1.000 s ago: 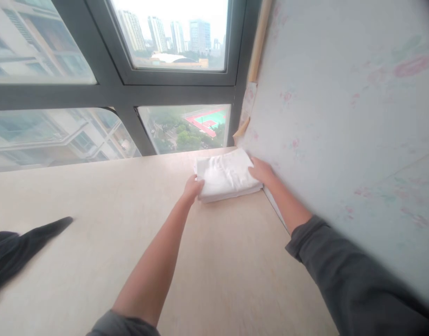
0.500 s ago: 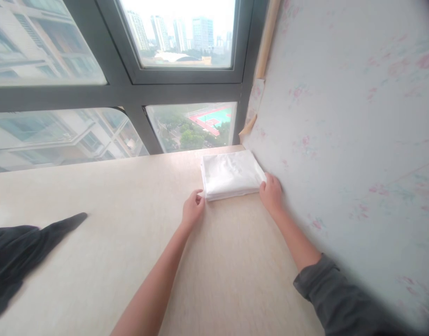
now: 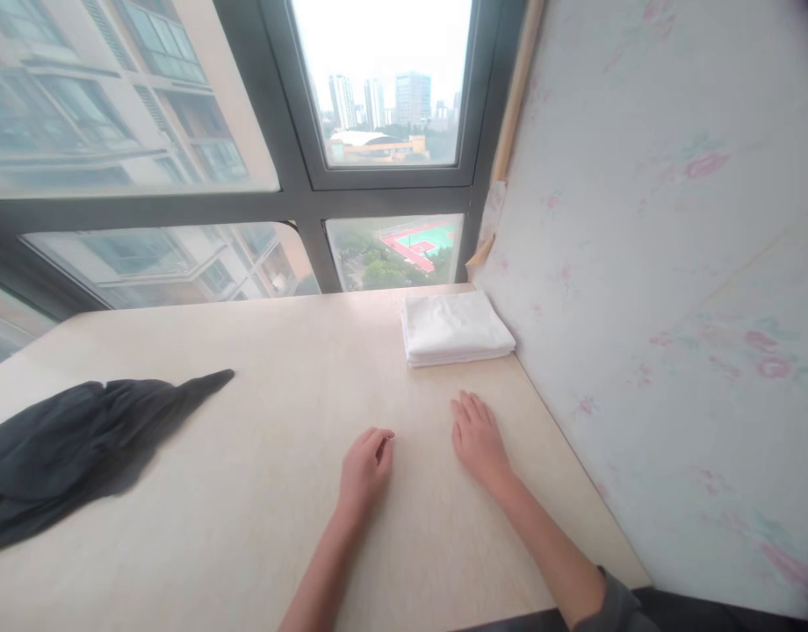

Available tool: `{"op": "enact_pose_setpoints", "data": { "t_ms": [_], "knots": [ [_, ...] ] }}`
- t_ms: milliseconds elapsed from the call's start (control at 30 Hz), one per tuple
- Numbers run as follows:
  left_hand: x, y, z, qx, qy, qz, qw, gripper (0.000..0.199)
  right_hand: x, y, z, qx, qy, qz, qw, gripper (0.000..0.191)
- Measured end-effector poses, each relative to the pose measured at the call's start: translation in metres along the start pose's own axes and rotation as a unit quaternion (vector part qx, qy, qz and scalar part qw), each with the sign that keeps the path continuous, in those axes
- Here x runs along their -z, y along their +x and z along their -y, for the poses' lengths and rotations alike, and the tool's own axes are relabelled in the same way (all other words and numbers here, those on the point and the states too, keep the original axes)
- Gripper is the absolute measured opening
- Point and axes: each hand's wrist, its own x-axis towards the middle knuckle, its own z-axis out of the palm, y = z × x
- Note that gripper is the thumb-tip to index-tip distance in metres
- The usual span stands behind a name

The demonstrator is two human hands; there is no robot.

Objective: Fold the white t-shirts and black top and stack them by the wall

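Both hands have drawn back from the white cloth (image 3: 453, 326), which lies folded beyond their fingertips, in the corner between the window frame (image 3: 299, 204) and the wall (image 3: 608, 219). The right hand (image 3: 479, 443) is nearer to it, just short of its front edge, palm down, with fingers stretched out and slightly parted. Farther back and to the left, the left hand (image 3: 365, 470) has its fingers curled towards the thumb; whether the tips meet or pinch anything, I cannot tell. Nothing stands between either hand and the white cloth. Its right side lies close along the wall, leaving little room there. Well apart on the left, the black cloth (image 3: 75, 439) lies crumpled, narrowing to a point. Neat, flat layers show at the white cloth's front edge. Pale and smooth, the surface (image 3: 278, 527) meets floral paper on the wall, torn and curling beside the dark frame
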Motion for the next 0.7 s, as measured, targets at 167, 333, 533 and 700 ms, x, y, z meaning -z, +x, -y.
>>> {"op": "enact_pose_setpoints", "data": {
  "t_ms": [167,333,533,700],
  "knots": [
    [0.024,-0.041,0.011,0.018,0.007,-0.025,0.999,0.026,0.005,-0.017,0.026,0.01,0.006,0.031,0.999,0.047],
    [0.057,-0.061,0.038,0.064,0.019,-0.066,0.996,0.029,0.011,-0.026,0.031,0.016,0.015,0.039,0.999,0.047],
    [0.098,-0.061,0.075,0.128,0.038,-0.105,0.985,0.032,0.012,-0.036,0.028,0.028,0.015,0.027,0.999,0.046],
    [0.123,-0.051,0.097,0.189,0.083,-0.148,0.967,0.034,0.01,-0.04,0.025,0.034,0.02,0.011,0.999,0.046]
  ]
}}
